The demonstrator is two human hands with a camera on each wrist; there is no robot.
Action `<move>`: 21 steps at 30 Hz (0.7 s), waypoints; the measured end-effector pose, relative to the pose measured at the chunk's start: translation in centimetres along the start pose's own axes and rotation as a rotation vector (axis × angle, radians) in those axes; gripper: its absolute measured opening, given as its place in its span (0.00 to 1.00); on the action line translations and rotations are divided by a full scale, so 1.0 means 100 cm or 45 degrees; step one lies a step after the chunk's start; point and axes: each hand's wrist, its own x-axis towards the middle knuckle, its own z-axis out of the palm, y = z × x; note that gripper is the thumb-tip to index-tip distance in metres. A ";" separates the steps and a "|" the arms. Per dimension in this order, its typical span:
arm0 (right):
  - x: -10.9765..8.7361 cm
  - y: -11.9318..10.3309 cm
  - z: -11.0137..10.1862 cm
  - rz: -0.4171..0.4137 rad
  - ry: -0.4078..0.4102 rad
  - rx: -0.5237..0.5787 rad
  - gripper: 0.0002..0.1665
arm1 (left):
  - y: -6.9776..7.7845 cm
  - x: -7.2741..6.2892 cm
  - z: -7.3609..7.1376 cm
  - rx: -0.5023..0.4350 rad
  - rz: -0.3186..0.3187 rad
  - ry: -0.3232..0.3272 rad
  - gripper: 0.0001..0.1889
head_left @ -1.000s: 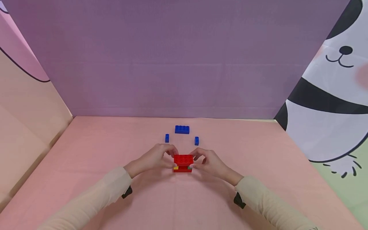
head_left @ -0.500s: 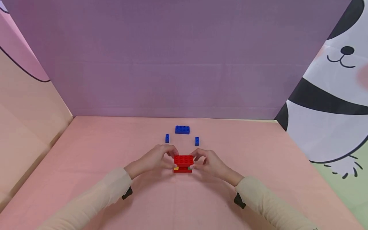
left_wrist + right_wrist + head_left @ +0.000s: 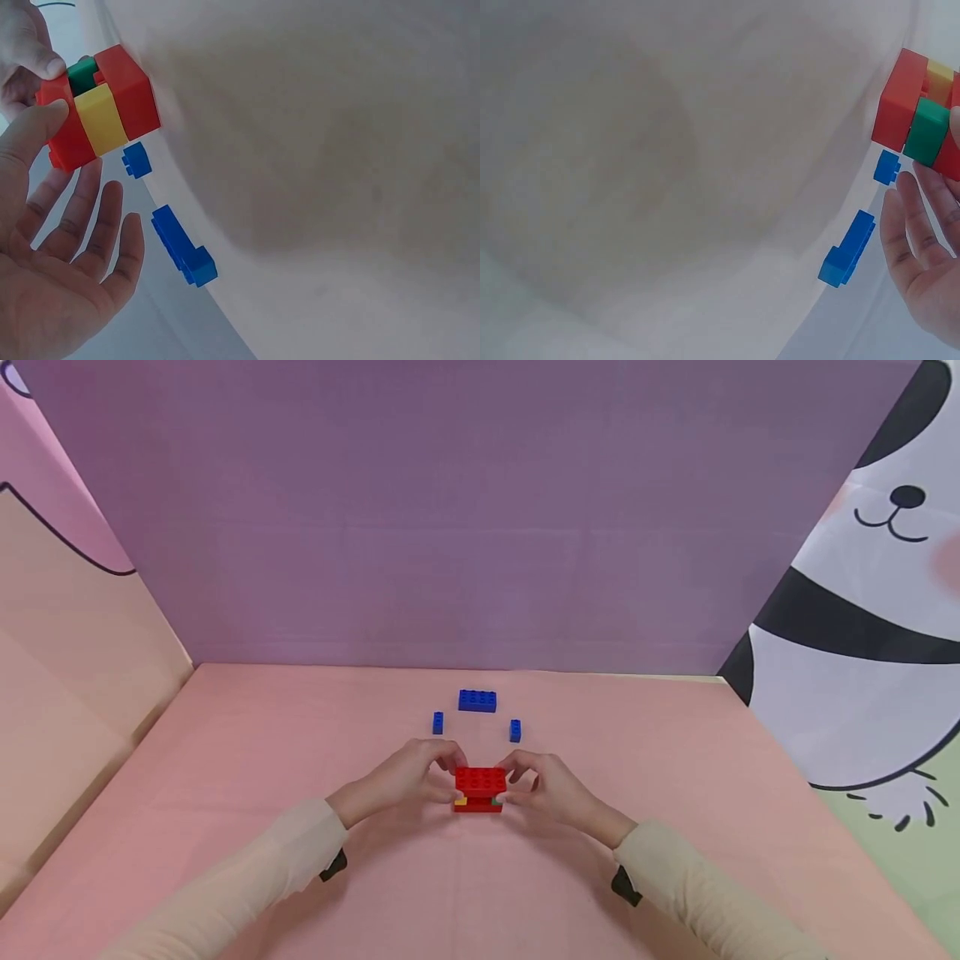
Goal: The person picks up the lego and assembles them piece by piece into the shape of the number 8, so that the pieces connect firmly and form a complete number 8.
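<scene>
A small stack of toy building bricks stands on the pink tabletop between both hands. Its top is a red brick (image 3: 480, 780) with studs facing up, and another red brick (image 3: 477, 808) forms the base. Between them sit a yellow brick (image 3: 103, 120) at the left end and a green brick (image 3: 928, 132) at the right end, with a gap in the middle. My left hand (image 3: 411, 773) pinches the top red brick's left end, thumb in front and index finger behind. From the other side, my right hand (image 3: 551, 789) pinches its right end likewise. The remaining fingers spread loosely.
Beyond the stack lie a long blue brick (image 3: 477, 701) and two small blue bricks, one left (image 3: 438, 722) and one right (image 3: 515, 731). A purple cloth wall (image 3: 465, 527) rises behind the pink tabletop (image 3: 450, 893). A panda-print panel (image 3: 862, 710) borders the right side.
</scene>
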 end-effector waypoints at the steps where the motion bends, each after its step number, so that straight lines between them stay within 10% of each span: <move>1: -0.001 0.000 0.000 0.002 0.001 0.003 0.19 | 0.000 0.000 0.000 0.001 0.003 0.000 0.15; 21: 0.000 -0.003 0.000 0.005 -0.009 -0.021 0.20 | 0.004 0.000 0.000 0.021 -0.014 -0.007 0.15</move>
